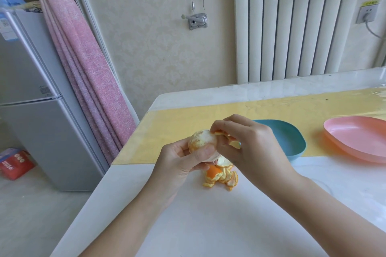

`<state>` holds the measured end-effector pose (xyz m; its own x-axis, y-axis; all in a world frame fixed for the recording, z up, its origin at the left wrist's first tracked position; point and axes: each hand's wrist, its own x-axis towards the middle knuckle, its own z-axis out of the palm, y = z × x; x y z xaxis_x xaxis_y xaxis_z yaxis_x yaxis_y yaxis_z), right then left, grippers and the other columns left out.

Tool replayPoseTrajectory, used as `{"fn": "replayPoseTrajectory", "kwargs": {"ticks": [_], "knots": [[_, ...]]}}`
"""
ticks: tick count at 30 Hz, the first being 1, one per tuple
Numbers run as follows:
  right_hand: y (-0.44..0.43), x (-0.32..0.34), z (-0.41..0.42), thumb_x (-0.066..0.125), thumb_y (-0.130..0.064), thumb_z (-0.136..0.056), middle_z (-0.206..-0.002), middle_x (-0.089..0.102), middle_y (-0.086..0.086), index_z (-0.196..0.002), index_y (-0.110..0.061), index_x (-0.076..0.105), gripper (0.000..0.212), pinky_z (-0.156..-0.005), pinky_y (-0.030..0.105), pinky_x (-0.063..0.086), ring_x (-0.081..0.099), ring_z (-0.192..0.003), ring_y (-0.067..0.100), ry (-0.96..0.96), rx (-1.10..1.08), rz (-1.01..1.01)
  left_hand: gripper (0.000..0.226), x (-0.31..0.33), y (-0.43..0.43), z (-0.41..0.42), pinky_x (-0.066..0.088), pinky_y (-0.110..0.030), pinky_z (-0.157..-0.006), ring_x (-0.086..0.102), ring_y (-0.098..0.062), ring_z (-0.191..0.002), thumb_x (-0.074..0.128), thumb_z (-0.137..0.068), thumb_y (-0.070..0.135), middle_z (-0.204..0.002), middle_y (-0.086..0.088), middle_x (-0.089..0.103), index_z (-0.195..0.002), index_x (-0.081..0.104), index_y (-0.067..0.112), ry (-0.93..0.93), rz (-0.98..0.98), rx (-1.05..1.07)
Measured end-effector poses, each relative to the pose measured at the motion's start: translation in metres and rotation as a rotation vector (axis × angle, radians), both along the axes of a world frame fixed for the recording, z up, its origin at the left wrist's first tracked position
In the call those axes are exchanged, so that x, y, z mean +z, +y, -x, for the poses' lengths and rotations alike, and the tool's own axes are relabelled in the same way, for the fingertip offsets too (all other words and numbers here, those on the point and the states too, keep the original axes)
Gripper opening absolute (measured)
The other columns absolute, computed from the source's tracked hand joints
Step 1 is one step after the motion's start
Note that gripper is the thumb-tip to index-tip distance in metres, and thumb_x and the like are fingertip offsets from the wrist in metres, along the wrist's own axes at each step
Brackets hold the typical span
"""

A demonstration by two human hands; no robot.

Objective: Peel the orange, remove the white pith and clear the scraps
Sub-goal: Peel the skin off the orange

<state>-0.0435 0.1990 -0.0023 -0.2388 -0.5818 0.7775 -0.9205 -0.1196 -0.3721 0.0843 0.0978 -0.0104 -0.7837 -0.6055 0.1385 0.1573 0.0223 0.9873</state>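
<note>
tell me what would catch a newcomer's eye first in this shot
At mid-frame the left hand grips a mostly peeled orange while the right hand pinches a strip of peel at its top. Just below them a pile of peel scraps lies on the white table. Further right sit a blue dish and a pink dish.

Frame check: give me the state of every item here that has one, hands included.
orange: visible side peeled, pith-covered, held in left hand.
peel strip: pinched by right hand, against the orange.
peel scraps: piled on the table, beneath the hands.
blue dish: upright, nothing visible inside, partly hidden.
pink dish: upright, nothing visible inside.
fridge: doors closed.
</note>
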Motion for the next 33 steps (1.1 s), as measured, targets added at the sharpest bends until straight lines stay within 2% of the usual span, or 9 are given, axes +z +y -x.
{"fn": "replayPoseTrajectory", "kwargs": {"ticks": [4,8,16,20,22,25,27,30,33], "knots": [[0.002,0.002,-0.003,0.062,-0.009,-0.08,-0.081,0.063,-0.007,-0.089,-0.014,0.071,0.013,-0.068,0.016,0.051,0.059,-0.076,0.007,-0.149,0.032,0.055,0.037,0.001,-0.002,0.0,0.055,-0.025,-0.071,0.068,-0.02,-0.085,0.079,-0.06,0.034,-0.091,-0.007,0.073,-0.093,0.078,0.019,0.03,0.0,-0.011],[0.001,0.004,-0.01,0.055,-0.013,-0.087,-0.091,0.065,-0.008,-0.116,-0.019,0.066,0.031,-0.072,0.001,0.04,0.052,-0.089,-0.002,-0.286,0.005,-0.165,0.035,0.002,-0.006,-0.001,0.056,-0.033,-0.085,0.066,-0.019,-0.094,0.079,-0.063,0.027,-0.098,-0.004,0.072,-0.098,0.077,0.021,0.076,0.044,-0.063],[0.007,0.004,0.005,0.06,0.013,-0.073,-0.075,0.063,-0.014,-0.085,-0.022,0.075,0.04,-0.06,0.009,0.041,0.057,-0.073,0.0,-0.234,0.034,-0.207,0.056,0.005,-0.002,-0.001,0.056,-0.032,-0.081,0.066,-0.02,-0.088,0.092,-0.048,0.046,-0.091,-0.004,0.071,-0.095,0.076,0.019,0.077,0.025,-0.183],[0.004,0.001,-0.005,0.058,-0.002,-0.079,-0.095,0.06,-0.014,-0.125,-0.024,0.06,0.051,-0.078,0.01,0.048,0.058,-0.091,-0.001,-0.232,0.082,-0.183,0.054,0.008,-0.006,-0.002,0.055,-0.026,-0.077,0.069,-0.017,-0.092,0.093,-0.049,0.042,-0.099,-0.004,0.072,-0.096,0.076,0.021,0.134,-0.061,-0.147],[0.006,0.0,-0.007,0.056,-0.02,-0.082,-0.101,0.058,-0.015,-0.128,-0.025,0.056,0.047,-0.082,0.012,0.048,0.059,-0.094,0.002,-0.204,0.096,-0.177,0.051,0.009,-0.009,-0.002,0.055,-0.025,-0.077,0.069,-0.016,-0.09,0.092,-0.052,0.039,-0.099,-0.005,0.071,-0.097,0.076,0.02,0.149,-0.085,-0.131],[0.007,0.001,-0.006,0.049,-0.04,-0.083,-0.1,0.061,-0.015,-0.121,-0.026,0.061,0.042,-0.08,0.014,0.048,0.062,-0.089,0.003,-0.204,0.073,-0.183,0.048,0.007,-0.012,-0.003,0.055,-0.025,-0.077,0.069,-0.018,-0.093,0.089,-0.062,0.026,-0.104,-0.01,0.071,-0.105,0.074,0.016,0.131,-0.119,-0.101],[0.005,0.0,-0.004,0.055,-0.031,-0.085,-0.093,0.065,-0.012,-0.111,-0.022,0.068,0.03,-0.076,0.012,0.048,0.063,-0.085,0.0,-0.244,0.045,-0.137,0.044,0.006,-0.012,-0.002,0.057,-0.029,-0.08,0.068,-0.025,-0.099,0.079,-0.071,0.016,-0.112,-0.017,0.069,-0.114,0.07,0.012,0.104,-0.149,-0.072],[0.005,0.003,-0.002,0.063,-0.012,-0.085,-0.078,0.069,-0.016,-0.095,-0.02,0.073,0.016,-0.066,0.006,0.045,0.064,-0.078,-0.004,-0.406,0.031,-0.108,0.029,0.005,-0.01,-0.002,0.057,-0.028,-0.079,0.07,-0.026,-0.096,0.074,-0.072,0.016,-0.106,-0.016,0.071,-0.101,0.076,0.013,0.073,-0.171,-0.076],[0.007,0.006,0.005,0.063,-0.014,-0.086,-0.068,0.072,-0.007,-0.083,-0.021,0.074,0.014,-0.07,0.028,0.055,0.069,-0.071,0.01,-0.626,0.066,-0.164,0.022,0.006,-0.008,-0.002,0.058,-0.025,-0.075,0.072,-0.025,-0.086,0.065,-0.075,0.015,-0.099,-0.013,0.073,-0.092,0.079,0.016,0.064,-0.215,-0.081]]}}
